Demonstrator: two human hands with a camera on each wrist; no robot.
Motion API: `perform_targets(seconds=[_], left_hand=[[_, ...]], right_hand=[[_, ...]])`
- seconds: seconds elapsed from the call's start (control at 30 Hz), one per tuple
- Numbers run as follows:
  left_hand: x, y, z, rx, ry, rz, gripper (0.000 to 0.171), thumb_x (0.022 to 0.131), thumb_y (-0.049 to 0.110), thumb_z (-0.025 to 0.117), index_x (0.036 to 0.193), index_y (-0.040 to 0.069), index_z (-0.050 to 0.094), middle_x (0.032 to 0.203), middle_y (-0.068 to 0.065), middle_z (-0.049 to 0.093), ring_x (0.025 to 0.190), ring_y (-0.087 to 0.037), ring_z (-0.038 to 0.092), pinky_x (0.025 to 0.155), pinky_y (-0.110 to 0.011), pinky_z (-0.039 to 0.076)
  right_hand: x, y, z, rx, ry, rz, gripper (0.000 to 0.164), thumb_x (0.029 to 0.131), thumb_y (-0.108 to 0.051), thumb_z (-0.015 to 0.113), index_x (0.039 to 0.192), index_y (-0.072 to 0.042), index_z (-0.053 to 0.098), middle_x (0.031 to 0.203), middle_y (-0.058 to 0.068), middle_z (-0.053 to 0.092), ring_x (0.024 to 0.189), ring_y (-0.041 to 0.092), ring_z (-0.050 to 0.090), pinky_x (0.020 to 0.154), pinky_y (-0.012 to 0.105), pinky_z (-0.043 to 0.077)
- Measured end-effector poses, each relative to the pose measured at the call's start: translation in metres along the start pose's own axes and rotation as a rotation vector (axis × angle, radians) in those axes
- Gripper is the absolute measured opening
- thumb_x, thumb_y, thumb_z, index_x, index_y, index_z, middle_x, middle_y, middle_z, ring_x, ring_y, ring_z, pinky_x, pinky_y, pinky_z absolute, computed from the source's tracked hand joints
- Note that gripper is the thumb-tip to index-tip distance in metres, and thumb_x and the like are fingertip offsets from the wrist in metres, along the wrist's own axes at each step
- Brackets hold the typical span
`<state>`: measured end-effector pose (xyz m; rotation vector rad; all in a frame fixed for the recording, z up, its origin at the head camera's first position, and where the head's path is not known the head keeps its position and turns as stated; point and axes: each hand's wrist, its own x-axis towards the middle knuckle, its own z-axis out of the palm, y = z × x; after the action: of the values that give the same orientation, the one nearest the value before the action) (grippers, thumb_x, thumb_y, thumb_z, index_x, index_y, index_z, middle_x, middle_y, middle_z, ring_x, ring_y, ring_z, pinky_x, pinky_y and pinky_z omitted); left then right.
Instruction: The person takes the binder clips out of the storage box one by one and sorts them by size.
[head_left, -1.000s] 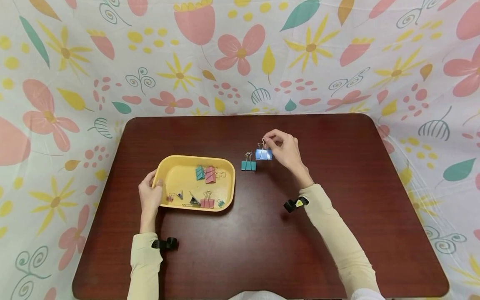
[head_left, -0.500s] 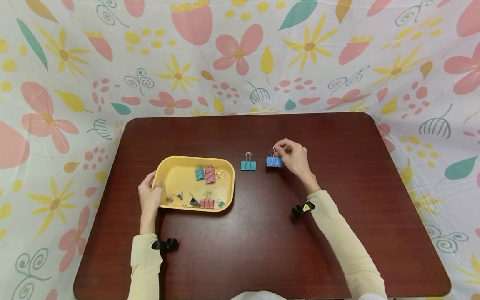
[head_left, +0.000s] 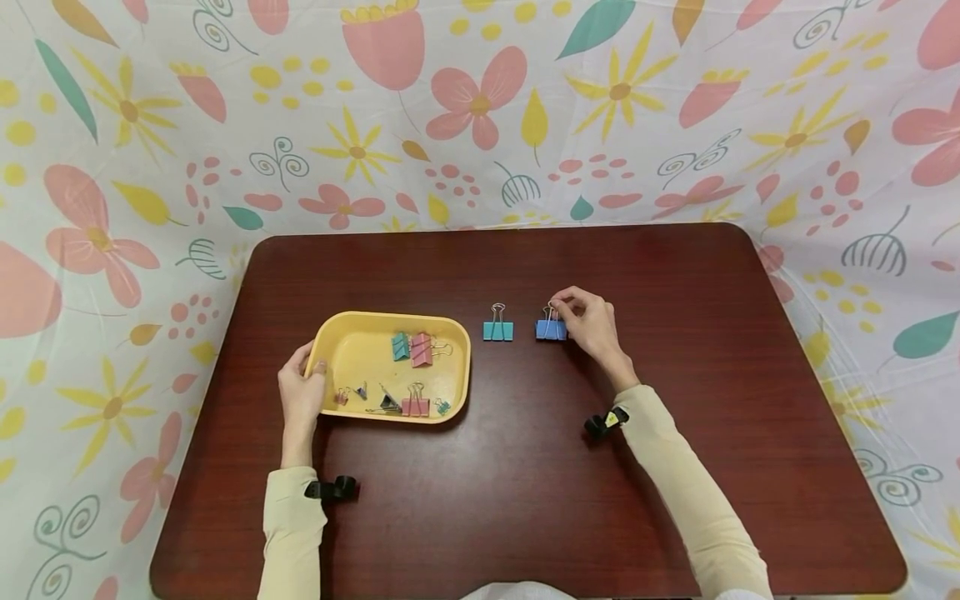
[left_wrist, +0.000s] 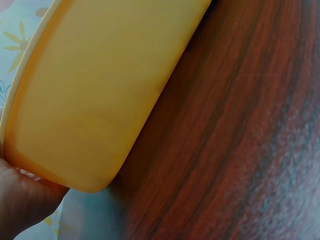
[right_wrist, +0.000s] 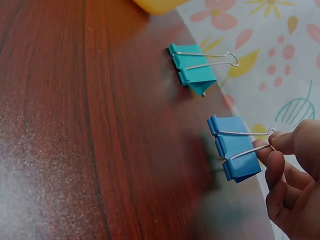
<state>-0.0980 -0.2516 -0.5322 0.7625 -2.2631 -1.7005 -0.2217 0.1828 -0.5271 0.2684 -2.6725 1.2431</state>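
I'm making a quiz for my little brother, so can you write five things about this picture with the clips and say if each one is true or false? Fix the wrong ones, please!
1. The right hand pinches a blue, wire-handled binder clip. True.

2. The left hand is holding nothing. False: it grips one end of a yellow, rounded rectangular tray.

3. A teal, wire-handled binder clip is between the tray and the blue clip. True.

4. The teal clip and the blue clip are touching. False: there is a gap between them.

5. A pink, wire-handled binder clip is inside the tray. True.
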Motion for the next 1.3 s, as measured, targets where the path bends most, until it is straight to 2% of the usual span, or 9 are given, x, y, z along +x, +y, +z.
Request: perform_targets(seconds=[0.23,0.37,0.53,0.7,1.0,1.1,1.3], left_hand=[[0.001,-0.001,0.000,-0.007,-0.003,0.004,0.037,0.088,0.002,0.051,0.123,0.013,0.058,0.112,-0.013,0.064,0.089,-0.026,0.062,0.066,-0.024,0.053],[0.001,0.000,0.000,-0.008,-0.008,-0.009,0.037,0.089,0.003,0.051,0.123,0.015,0.058,0.113,-0.012,0.064,0.090,-0.026,0.062,0.067,-0.026,0.053],[0.002,0.001,0.000,-0.001,-0.011,-0.008,0.038,0.089,0.003,0.050,0.124,0.015,0.057,0.114,-0.012,0.064,0.090,-0.027,0.062,0.066,-0.027,0.054],[0.001,0.001,-0.001,-0.002,-0.009,-0.008,0.037,0.089,0.003,0.050,0.123,0.016,0.058,0.112,-0.012,0.065,0.087,-0.027,0.062,0.064,-0.026,0.053],[0.000,0.002,-0.001,-0.012,-0.012,-0.017,0.037,0.089,0.003,0.051,0.123,0.015,0.058,0.113,-0.012,0.064,0.089,-0.027,0.062,0.065,-0.028,0.054],[0.001,0.002,-0.002,-0.014,-0.013,-0.017,0.037,0.089,0.004,0.050,0.124,0.015,0.058,0.114,-0.011,0.064,0.090,-0.027,0.062,0.066,-0.027,0.054],[0.001,0.001,-0.001,-0.018,-0.008,-0.012,0.036,0.089,0.003,0.051,0.122,0.015,0.059,0.112,-0.012,0.064,0.089,-0.026,0.062,0.066,-0.025,0.053]], right_hand=[[0.000,0.002,-0.001,0.012,-0.040,0.006,0.011,0.086,-0.028,0.063,0.090,-0.019,0.068,0.070,0.002,0.069,0.041,0.010,0.056,0.039,0.025,0.046],[0.004,-0.001,-0.007,0.011,-0.043,-0.011,0.020,0.084,-0.033,0.064,0.097,-0.018,0.068,0.077,-0.001,0.070,0.040,0.008,0.056,0.039,0.024,0.044],[0.017,-0.019,-0.013,-0.005,-0.016,-0.066,0.023,0.084,-0.037,0.063,0.101,-0.022,0.068,0.086,-0.008,0.069,0.039,0.009,0.055,0.036,0.024,0.040],[0.026,-0.047,-0.013,0.059,-0.026,-0.092,0.020,0.084,-0.036,0.063,0.102,-0.028,0.067,0.090,-0.007,0.069,0.038,0.018,0.054,0.035,0.025,0.039],[0.026,-0.097,0.012,0.184,-0.107,-0.171,0.017,0.085,-0.032,0.063,0.102,-0.030,0.065,0.088,-0.008,0.068,0.038,0.022,0.053,0.034,0.028,0.039],[0.023,-0.109,0.025,0.195,-0.142,-0.200,0.017,0.086,-0.032,0.062,0.103,-0.030,0.065,0.087,-0.009,0.067,0.038,0.018,0.050,0.035,0.028,0.038],[0.016,-0.126,0.050,0.227,-0.230,-0.226,0.017,0.086,-0.029,0.063,0.103,-0.028,0.064,0.087,-0.007,0.068,0.047,0.015,0.058,0.045,0.024,0.048]])
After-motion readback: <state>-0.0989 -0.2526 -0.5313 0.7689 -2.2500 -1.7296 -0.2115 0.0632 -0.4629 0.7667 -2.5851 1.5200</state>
